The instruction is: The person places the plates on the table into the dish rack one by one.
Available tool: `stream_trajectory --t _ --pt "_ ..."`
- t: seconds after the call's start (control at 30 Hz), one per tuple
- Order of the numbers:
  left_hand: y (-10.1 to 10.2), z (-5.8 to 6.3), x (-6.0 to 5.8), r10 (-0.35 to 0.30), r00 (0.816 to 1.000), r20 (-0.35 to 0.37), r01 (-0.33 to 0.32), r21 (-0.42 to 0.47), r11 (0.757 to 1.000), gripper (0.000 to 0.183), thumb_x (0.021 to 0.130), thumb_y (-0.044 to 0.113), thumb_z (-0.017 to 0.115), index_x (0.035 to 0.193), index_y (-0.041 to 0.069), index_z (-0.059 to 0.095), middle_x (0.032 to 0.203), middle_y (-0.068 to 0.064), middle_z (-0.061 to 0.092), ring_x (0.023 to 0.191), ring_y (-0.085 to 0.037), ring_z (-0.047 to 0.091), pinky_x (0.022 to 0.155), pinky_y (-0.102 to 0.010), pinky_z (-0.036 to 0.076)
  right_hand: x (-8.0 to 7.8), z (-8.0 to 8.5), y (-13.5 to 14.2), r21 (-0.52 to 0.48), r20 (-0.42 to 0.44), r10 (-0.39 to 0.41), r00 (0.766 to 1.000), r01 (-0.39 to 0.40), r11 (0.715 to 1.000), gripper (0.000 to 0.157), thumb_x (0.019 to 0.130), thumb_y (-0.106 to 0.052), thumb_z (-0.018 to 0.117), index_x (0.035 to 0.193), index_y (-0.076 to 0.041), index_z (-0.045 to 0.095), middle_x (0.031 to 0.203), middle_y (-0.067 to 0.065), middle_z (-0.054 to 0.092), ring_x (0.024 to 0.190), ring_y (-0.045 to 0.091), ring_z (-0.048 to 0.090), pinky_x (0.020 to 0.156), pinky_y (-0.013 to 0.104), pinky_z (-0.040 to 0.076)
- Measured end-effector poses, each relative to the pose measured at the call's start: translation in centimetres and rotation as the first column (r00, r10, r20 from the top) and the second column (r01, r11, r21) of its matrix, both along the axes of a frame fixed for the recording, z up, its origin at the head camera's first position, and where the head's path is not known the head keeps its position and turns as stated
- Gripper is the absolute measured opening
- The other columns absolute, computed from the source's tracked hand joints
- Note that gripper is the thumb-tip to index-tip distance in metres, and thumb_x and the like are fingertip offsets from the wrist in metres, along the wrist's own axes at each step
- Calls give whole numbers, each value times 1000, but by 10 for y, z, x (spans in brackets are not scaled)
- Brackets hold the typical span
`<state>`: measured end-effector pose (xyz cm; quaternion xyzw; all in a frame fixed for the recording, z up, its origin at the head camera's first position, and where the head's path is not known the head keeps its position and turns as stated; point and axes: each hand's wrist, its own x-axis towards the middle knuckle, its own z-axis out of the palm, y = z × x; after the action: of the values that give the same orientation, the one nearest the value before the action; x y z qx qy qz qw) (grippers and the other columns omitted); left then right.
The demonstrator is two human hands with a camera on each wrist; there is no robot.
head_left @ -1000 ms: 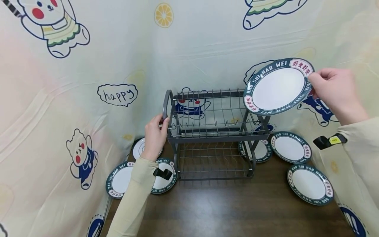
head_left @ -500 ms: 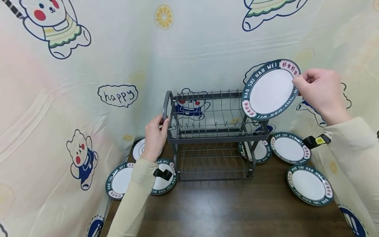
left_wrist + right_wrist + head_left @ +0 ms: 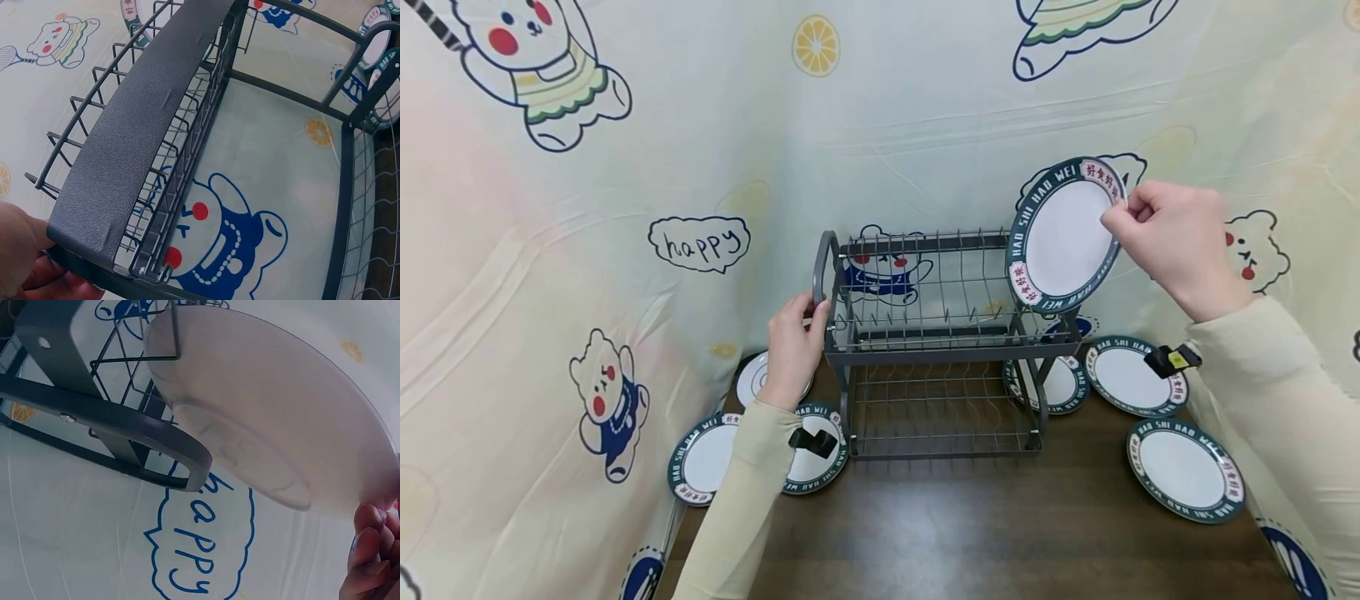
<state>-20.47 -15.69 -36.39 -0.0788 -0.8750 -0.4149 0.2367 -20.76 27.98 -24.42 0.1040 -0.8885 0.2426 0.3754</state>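
Observation:
A two-tier dark grey wire dish rack (image 3: 940, 353) stands on the brown table. My left hand (image 3: 796, 346) grips the frame at its left end, thumb and fingers around the bar; the left wrist view shows the hand (image 3: 37, 262) at the rack's end. My right hand (image 3: 1176, 242) pinches the right rim of a white plate (image 3: 1067, 242) with a dark green lettered border. The plate is tilted steeply over the right end of the upper tier. From the right wrist, the plate's pale underside (image 3: 269, 400) shows, its far edge among the rack's wires (image 3: 131, 362).
Bordered plates lie on the table (image 3: 940, 533): right of the rack are a near plate (image 3: 1186, 468), a farther plate (image 3: 1135, 377) and one partly behind the rack (image 3: 1052, 383). Several more sit at left, including a bordered plate (image 3: 707, 458). Printed cloth (image 3: 925, 108) hangs behind.
My right hand has moved left with the plate, which has turned to a steeper tilt and come lower over the rack's right end. The left hand has stayed on the frame.

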Motion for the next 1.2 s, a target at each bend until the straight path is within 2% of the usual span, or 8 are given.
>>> stream_trajectory --t 0.1,0.33,0.47,0.67,0.97,1.2 --pt "0 0 0 -8 1000 -1 8 8 1000 20 106 15 61 111 -3 70 103 -20 70 102 -35 70 84 -49 63 -2 -4 -1 45 -29 8 1000 -7 999 26 90 -12 59 68 -1 68 56 10 59 48 -10 32 48 15 27" --pt "0 -2 -1 -11 1000 -15 11 -1 1000 21 107 16 61 109 -3 70 102 -20 70 102 -36 71 84 -49 63 0 -8 -9 83 -52 -3 999 8 997 27 91 -12 59 67 -3 67 55 8 58 47 -3 34 45 19 26" --pt "0 -1 -1 -8 1000 -15 8 2 1000 21 107 16 61 109 -3 69 102 -20 70 102 -37 71 84 -51 62 0 -8 -15 99 -70 0 998 7 995 27 92 -12 57 67 -2 65 55 10 58 47 10 40 45 21 26" --pt "0 0 1 -7 1000 -2 7 1 1000 20 106 15 61 110 -3 70 102 -20 70 103 -37 71 85 -51 62 3 -11 -20 81 -33 1 999 2 997 30 96 -14 57 72 0 67 59 14 62 50 25 51 45 21 28" --pt "-1 -1 1 -2 1000 -10 2 -9 1000 22 107 17 61 110 -3 70 103 -20 71 103 -36 71 85 -50 62 4 -16 -17 44 -29 -11 1000 12 999 30 96 -15 57 72 0 67 61 14 63 53 25 51 48 18 28" --pt "-1 -1 1 -8 1000 -7 9 8 1000 21 107 17 61 110 -2 70 103 -20 71 103 -36 71 85 -50 62 3 -17 -14 21 -17 -27 999 28 999 30 97 -15 56 72 0 67 61 14 63 53 24 50 49 20 29"
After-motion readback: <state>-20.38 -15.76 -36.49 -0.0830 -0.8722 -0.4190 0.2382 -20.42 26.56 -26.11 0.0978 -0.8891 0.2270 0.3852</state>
